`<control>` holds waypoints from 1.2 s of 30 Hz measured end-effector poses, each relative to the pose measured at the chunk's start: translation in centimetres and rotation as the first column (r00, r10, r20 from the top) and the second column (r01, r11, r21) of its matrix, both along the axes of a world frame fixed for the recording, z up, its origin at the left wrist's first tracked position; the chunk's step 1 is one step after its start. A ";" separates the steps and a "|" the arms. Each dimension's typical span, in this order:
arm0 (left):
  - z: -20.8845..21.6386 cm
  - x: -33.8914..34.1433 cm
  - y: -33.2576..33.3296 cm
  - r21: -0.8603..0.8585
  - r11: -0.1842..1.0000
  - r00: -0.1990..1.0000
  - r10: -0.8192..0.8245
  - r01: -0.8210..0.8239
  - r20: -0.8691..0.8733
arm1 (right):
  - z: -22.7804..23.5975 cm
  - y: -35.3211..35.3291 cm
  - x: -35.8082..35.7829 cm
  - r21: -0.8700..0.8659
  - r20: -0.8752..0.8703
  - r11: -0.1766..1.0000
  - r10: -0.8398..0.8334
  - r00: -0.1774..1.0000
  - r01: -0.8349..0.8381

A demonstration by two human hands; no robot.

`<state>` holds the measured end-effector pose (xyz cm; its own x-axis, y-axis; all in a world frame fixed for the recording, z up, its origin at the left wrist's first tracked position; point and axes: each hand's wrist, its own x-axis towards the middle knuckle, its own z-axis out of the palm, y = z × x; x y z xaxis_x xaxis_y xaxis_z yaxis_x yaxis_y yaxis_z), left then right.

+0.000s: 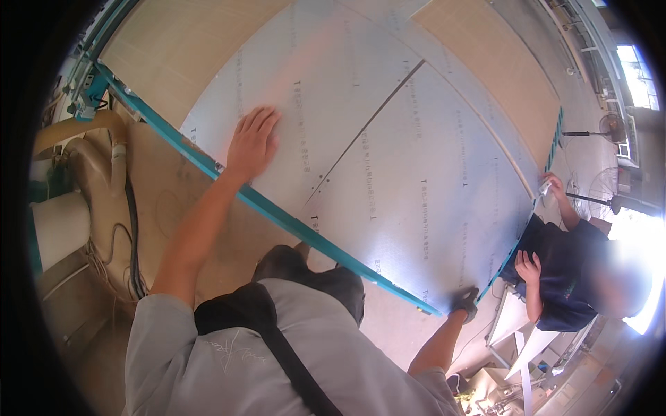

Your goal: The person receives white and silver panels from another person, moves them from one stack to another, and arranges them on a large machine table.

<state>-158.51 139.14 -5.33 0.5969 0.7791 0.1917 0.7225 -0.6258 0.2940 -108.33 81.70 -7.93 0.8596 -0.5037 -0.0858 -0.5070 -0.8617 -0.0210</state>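
- Laying the left hand (254, 144) palm down on the grey printed sheeting (361, 180) near its closest edge, fingers almost straight and together, gripping nothing.
- Reaching with the dark-gloved right hand (466, 304) to the near right corner of the teal-edged bench (333, 252), fingers partly hidden; impossible to tell whether gripping.
- Seeing the sheeting lying flat across the bench, between tan boards (173, 55), with a dark slit (374, 118) running through it.
- Facing a co-worker (558, 274) at the right edge, one hand touching the rim.
- Passing, far left, a white drum-like form (61, 229), contents hidden.
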 end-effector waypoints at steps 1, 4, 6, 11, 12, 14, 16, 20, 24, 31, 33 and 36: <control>-0.5 -0.7 0.0 0.006 1.000 1.000 -0.003 0.003 -0.007 | 1.2 0.8 -1.8 0.080 -0.007 0.994 -0.068 0.998 0.069; -1.1 -2.0 0.4 0.015 1.000 1.000 -0.014 0.014 -0.013 | 0.8 -1.4 -3.6 0.067 0.023 0.992 -0.105 0.994 0.104; -0.7 -2.1 0.8 0.002 1.000 1.000 -0.018 0.018 -0.007 | 0.9 -2.4 -5.2 0.045 -0.001 0.992 -0.118 0.993 0.118; -0.8 -3.7 1.9 -0.022 0.998 0.998 -0.060 0.059 -0.031 | -1.7 -8.7 -10.3 0.018 -0.087 0.990 -0.139 0.987 0.141; -1.0 -4.0 2.2 -0.021 0.998 0.997 -0.068 0.067 -0.035 | -2.8 -10.6 -11.0 -0.002 -0.082 0.986 -0.168 0.982 0.168; -0.9 -3.9 2.2 -0.011 0.997 0.997 -0.075 0.075 -0.034 | -2.5 -11.8 -12.7 0.247 -0.180 0.946 -0.165 0.970 0.207; -0.9 -4.0 1.9 -0.006 0.997 0.997 -0.075 0.075 -0.028 | -2.6 -15.0 -14.0 0.579 -0.204 0.794 -0.079 0.976 0.185; -1.8 -4.0 1.2 0.005 0.996 0.996 -0.085 0.085 -0.019 | -5.0 -18.0 -13.8 0.526 -0.197 0.851 0.128 0.972 -0.006; -3.6 -4.7 0.4 -0.017 0.999 0.984 -0.046 0.050 0.172 | -4.3 -16.8 -14.7 0.403 -0.129 0.907 0.184 0.974 -0.118; 0.4 -2.2 -13.7 -0.267 0.962 0.954 0.130 -0.055 0.272 | -1.7 -25.2 -17.4 0.219 -0.205 0.955 0.246 0.948 -0.200; -0.4 -2.1 -17.6 -0.407 0.902 0.963 0.224 -0.147 0.149 | -3.2 -30.6 -18.0 0.205 -0.262 0.954 0.268 0.927 -0.218; -1.6 -1.4 -23.6 -0.568 0.797 0.959 0.279 -0.205 0.045 | -2.1 -35.0 -19.2 0.272 -0.259 0.954 0.197 0.946 -0.124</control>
